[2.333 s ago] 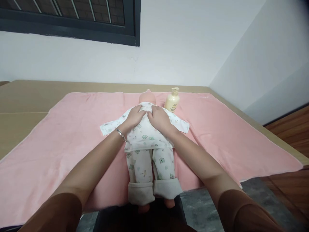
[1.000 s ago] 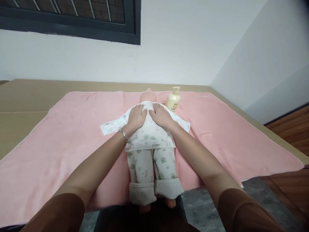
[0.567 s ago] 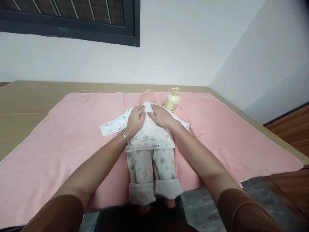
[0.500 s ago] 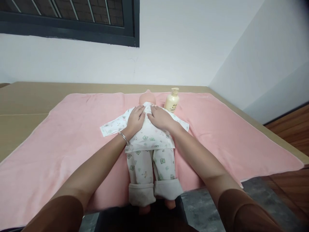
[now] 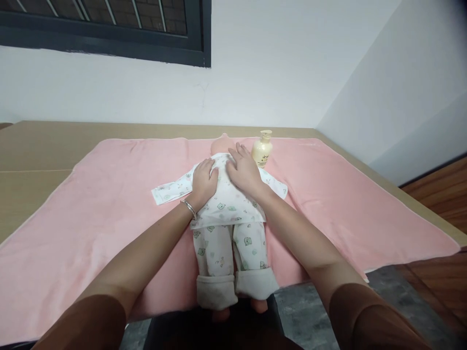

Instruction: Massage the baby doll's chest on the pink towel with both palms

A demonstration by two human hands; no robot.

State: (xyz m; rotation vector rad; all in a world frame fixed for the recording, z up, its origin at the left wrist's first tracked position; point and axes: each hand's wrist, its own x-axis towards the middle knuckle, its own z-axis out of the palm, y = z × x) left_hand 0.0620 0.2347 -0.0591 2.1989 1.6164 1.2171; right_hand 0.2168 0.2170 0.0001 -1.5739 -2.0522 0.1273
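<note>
A baby doll [image 5: 221, 145] in a white top [image 5: 229, 209] and trousers [image 5: 218, 250] with small green prints lies lengthwise before me, its head at the far end. Whether it is face up or down I cannot tell. My left hand [image 5: 205, 179] rests on the left side of the top, fingers together and extended, thumb apart. On the right side, near the shoulder, is my right hand [image 5: 246, 170], its fingers spread and their tips slightly raised. A cream pump bottle [image 5: 261, 149] stands just beyond my right hand.
A pink blanket [image 5: 120, 209] covers most of the tan table [image 5: 32, 150] under the doll. The doll's feet [image 5: 260, 305] overhang the near edge. A white wall [image 5: 262, 73] with a dark-framed window [image 5: 199, 34] rises behind.
My right hand has shifted slightly up toward the doll's shoulder, and its fingers have lifted and spread. My left hand stays on the top with little movement. The view has tilted slightly.
</note>
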